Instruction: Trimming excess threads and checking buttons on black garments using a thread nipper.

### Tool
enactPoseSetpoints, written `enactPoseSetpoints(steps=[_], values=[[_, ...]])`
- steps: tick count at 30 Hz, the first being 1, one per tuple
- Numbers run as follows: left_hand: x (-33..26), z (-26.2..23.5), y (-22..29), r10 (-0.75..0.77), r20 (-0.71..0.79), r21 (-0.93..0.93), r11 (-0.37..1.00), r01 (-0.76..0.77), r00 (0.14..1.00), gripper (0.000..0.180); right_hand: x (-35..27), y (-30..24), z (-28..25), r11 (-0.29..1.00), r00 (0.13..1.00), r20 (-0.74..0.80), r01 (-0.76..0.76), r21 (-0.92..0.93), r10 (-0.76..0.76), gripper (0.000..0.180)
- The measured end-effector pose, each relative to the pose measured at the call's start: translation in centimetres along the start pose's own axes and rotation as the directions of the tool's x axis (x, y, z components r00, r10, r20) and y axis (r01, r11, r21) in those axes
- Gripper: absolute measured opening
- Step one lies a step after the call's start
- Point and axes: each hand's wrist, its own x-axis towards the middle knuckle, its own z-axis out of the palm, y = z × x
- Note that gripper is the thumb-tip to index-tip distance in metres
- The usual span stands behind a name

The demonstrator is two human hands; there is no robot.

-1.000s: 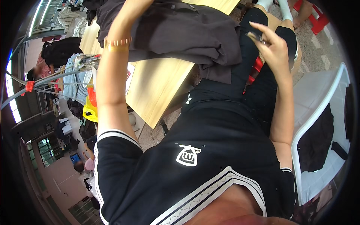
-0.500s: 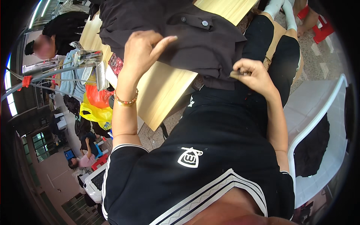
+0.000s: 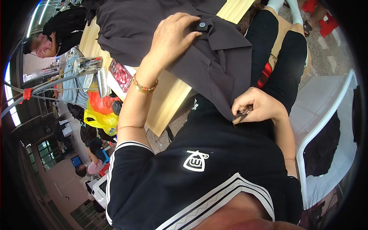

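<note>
A dark grey-brown garment [image 3: 214, 69] spreads over the table and hangs down onto my lap. My left hand [image 3: 174, 36] lies on it, fingers stretched out and thumb apart, beside a light button [image 3: 202, 24] on a small tab. Above my lap, my right hand [image 3: 258, 105] is closed on a corner of the garment, which is drawn taut toward my body. That same hand also holds a small tool [image 3: 240, 117], partly covered by the fingers; it looks like thread snips with a tan end.
The wooden table [image 3: 168, 103] runs under the garment. To its left are a red patterned packet [image 3: 120, 76], a yellow plastic bag [image 3: 97, 118] and folded blue cloth [image 3: 73, 86]. A white plastic bin [image 3: 326, 88] with dark cloth stands at right. Other people sit at left.
My left hand has moved right and forward to the button. My right hand has come nearer my body, drawing the garment's corner with it. A red strip now shows between my legs.
</note>
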Motion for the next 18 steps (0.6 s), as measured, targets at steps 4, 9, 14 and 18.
enactPoseSetpoints(steps=[4,9,14,18], values=[[0.3,0.2,-0.3,0.108,0.099,-0.019,0.994,-0.107,0.989,0.018,0.3,0.7,0.4,0.982,0.985,-0.045,-0.170,-0.082,0.167,0.013],[-0.7,-0.2,0.6,0.170,0.021,-0.164,0.973,-0.164,0.985,0.013,0.1,1.6,0.6,0.996,0.961,-0.264,-0.087,0.010,0.087,0.013],[-0.5,-7.3,7.1,-0.108,0.204,-0.569,0.795,0.208,0.973,0.009,-0.7,-0.2,-0.1,0.952,0.750,-0.596,0.151,-0.267,-0.287,0.034],[-0.2,-8.0,9.6,-0.326,0.338,-0.766,0.449,0.459,0.883,0.018,-0.3,-3.7,0.0,0.837,0.561,-0.636,0.225,-0.500,-0.530,0.054]])
